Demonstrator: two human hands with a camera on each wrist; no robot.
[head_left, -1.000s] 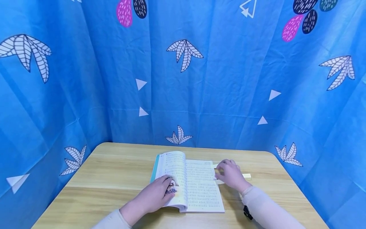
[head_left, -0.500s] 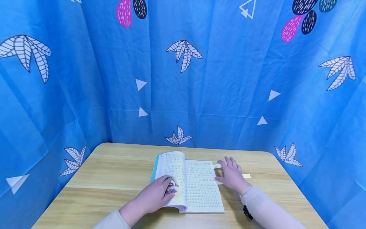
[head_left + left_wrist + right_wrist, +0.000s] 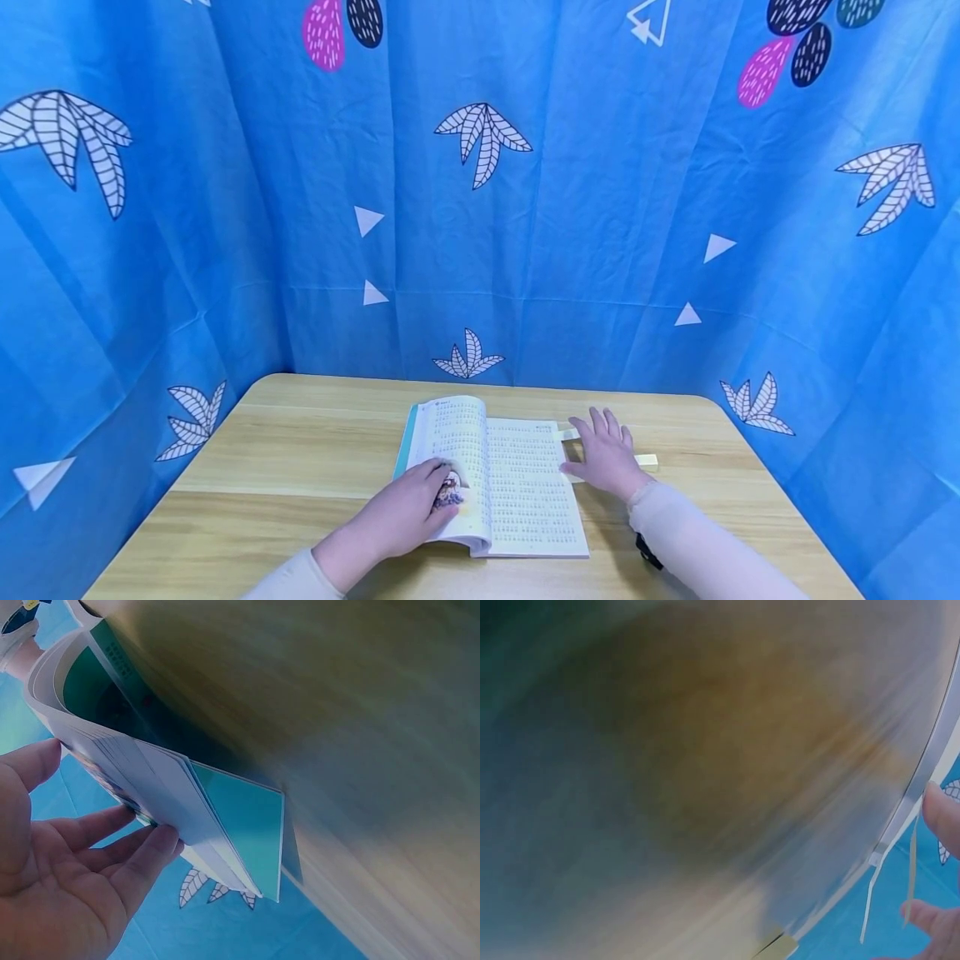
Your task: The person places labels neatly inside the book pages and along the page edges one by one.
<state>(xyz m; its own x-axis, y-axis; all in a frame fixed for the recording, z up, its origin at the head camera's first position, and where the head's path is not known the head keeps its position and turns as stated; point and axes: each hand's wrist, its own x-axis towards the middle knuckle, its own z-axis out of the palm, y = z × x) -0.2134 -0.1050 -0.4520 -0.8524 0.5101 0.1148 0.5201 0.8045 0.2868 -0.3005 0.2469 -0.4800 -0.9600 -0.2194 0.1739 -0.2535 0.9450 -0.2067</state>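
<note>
White, closely printed pages fill the paperback book (image 3: 517, 487) that lies open in front of me, near the middle of the pale, wood-grained table (image 3: 300, 467). Its left half bulges up in a curve while the right page lies flat, and a strip of the teal cover (image 3: 244, 814) shows past the left edge of the pages.

My left hand (image 3: 397, 512) rests on the curved left page, fingers loosely extended with the tips against the paper, pressing rather than clutching. They partly cover a small coloured illustration (image 3: 450, 493) on that page.

My right hand (image 3: 609, 458) is at the right edge of the book with its fingers spread and relaxed, clenched round nothing. One fingertip meets the book's edge; another is right by the end of a thin, cream-coloured paper strip (image 3: 913, 870) (I can't tell whether it touches). A narrow white paper strip (image 3: 868, 900) juts from the same edge, just beside it.

A small, pale yellow oblong piece (image 3: 647, 460) lies on the table just beyond my right wrist, partly hidden by it. A black device (image 3: 648, 553) shows under my cream sleeve (image 3: 712, 542). Behind the table hangs a bright blue fabric curtain (image 3: 600, 208), printed with white leaves and triangles.
</note>
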